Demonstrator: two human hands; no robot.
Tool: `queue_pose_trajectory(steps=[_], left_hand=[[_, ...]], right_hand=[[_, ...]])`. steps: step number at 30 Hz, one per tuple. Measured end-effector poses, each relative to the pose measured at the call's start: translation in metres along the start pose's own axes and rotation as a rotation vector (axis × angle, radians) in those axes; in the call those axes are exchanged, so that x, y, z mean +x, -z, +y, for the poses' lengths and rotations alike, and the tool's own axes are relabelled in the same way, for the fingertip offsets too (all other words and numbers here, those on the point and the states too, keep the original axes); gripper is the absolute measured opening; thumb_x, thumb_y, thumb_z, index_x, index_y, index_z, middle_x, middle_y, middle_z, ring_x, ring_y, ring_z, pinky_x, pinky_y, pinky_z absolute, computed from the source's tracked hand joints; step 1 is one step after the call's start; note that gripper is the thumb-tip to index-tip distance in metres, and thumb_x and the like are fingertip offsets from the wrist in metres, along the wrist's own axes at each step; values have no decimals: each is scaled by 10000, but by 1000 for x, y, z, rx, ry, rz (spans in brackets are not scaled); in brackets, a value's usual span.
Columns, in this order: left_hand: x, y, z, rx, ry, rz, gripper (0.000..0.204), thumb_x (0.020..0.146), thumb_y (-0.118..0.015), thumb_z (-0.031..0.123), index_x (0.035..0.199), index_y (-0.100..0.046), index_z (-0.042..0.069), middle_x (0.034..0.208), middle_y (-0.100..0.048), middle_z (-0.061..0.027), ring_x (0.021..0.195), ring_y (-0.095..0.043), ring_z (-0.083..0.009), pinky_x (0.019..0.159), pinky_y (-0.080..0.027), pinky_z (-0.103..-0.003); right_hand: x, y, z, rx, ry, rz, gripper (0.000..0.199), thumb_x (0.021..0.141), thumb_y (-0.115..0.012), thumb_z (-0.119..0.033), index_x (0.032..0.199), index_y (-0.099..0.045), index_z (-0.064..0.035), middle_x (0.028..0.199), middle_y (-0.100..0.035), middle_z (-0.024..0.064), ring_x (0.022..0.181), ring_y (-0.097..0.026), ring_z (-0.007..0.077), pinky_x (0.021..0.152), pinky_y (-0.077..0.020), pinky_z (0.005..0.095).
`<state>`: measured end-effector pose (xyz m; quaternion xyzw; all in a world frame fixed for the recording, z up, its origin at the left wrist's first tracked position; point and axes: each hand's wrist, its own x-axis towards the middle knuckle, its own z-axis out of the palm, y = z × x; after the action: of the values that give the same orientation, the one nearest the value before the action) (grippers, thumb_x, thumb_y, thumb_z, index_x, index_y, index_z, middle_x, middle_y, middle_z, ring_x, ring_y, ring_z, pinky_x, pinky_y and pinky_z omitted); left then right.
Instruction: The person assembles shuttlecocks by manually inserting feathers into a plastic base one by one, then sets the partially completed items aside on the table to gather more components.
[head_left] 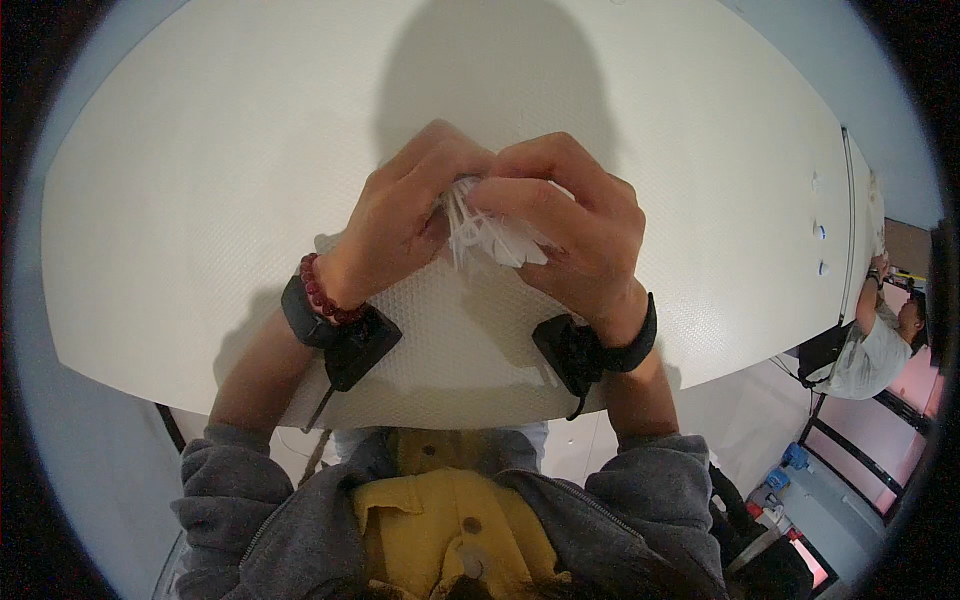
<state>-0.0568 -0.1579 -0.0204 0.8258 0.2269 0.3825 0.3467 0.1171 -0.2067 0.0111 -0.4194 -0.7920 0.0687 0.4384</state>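
**Two hands pinching a white bundle over a white table**

I look straight down at my own two hands, meeting over the middle of a wide white table [200, 200]. Between them is a small bundle [490, 235] of thin white strips or folded sheets; I cannot tell which. It sits just above the table, near the centre and slightly toward the near edge.

My left hand [400, 220] curls in from the left, its fingers [445, 155] closed on the bundle's far left end. My right hand [570, 215] covers the bundle from the right, its fingers [520, 190] folded tight over the top. Both hands are holding it; neither is spread wide. A red bead bracelet [320, 290] circles the left wrist, and each wrist wears a black strap with a small black block.

To do this well, I judge the hold should stay light and close to the fingertips, so the thin white pieces fan apart instead of creasing, and both hands should stay low over the table so loose pieces drop close by.

Bare white surface lies far, left and right of the hands. The near edge curves close below my wrists. At the far right, beyond the table's right edge, another person [880, 340] in a pale shirt works, well apart from me.
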Motion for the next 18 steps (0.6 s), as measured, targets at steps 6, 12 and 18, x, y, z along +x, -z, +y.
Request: queue_pose_trajectory(steps=[6, 12, 18], left_hand=[[1, 0, -1, 63, 2, -19, 365, 707, -579, -68, 1048, -539, 53, 897, -544, -116, 800, -569, -292, 667, -475, -367], [3, 0, 3, 51, 44, -84, 354, 715, -585, -55, 1050, -538, 48, 889, -540, -112, 795, -569, -297, 670, -472, -368], [4, -1, 2, 17, 3, -82, 352, 724, -582, -49, 1057, -525, 51, 882, -529, -96, 760, -562, -273, 645, -468, -349]], right_hand=[[-2, -2, -3, 40, -148, -15, 293, 615, -692, -65, 870, -610, -182, 889, -605, 8, 722, -642, 216, 583, -513, 317], [-2, 0, 0, 18, -96, -12, 294, 592, -711, -82, 850, -605, -174, 907, -620, 4, 714, -639, 216, 570, -507, 317], [2, 3, 3, 50, 10, 1, 293, 588, -765, -33, 851, -645, -77, 866, -649, 63, 665, -638, 148, 534, -507, 247]])
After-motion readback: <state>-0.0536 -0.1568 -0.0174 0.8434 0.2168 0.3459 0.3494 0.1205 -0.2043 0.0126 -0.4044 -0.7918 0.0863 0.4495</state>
